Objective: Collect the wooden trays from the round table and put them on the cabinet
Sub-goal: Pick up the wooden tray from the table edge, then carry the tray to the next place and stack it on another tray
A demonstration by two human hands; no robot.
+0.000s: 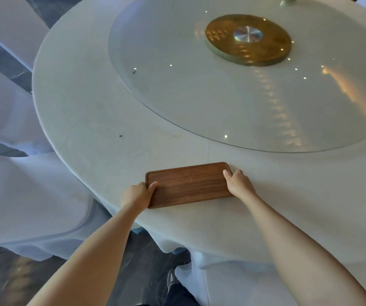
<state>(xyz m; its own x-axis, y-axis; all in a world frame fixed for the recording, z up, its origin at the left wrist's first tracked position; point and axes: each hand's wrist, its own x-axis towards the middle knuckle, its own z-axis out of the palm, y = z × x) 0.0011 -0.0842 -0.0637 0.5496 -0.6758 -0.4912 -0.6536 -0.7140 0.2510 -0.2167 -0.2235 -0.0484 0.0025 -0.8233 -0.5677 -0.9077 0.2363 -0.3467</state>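
Observation:
A dark brown rectangular wooden tray [188, 185] lies near the front edge of the round table [93, 120], which is covered with a white cloth. My left hand [136, 195] grips the tray's left short end, thumb on top of the rim. My right hand [239, 183] grips the right short end the same way. The tray carries nothing. Whether it rests on the cloth or is slightly lifted cannot be told. No cabinet is in view.
A large glass turntable [155, 74] with a round golden hub [248, 39] fills the table's middle. White-covered chairs [7, 120] stand to the left and one [233, 286] below the table edge. Dark glossy floor [140, 257] and my shoe [172, 279] lie beneath.

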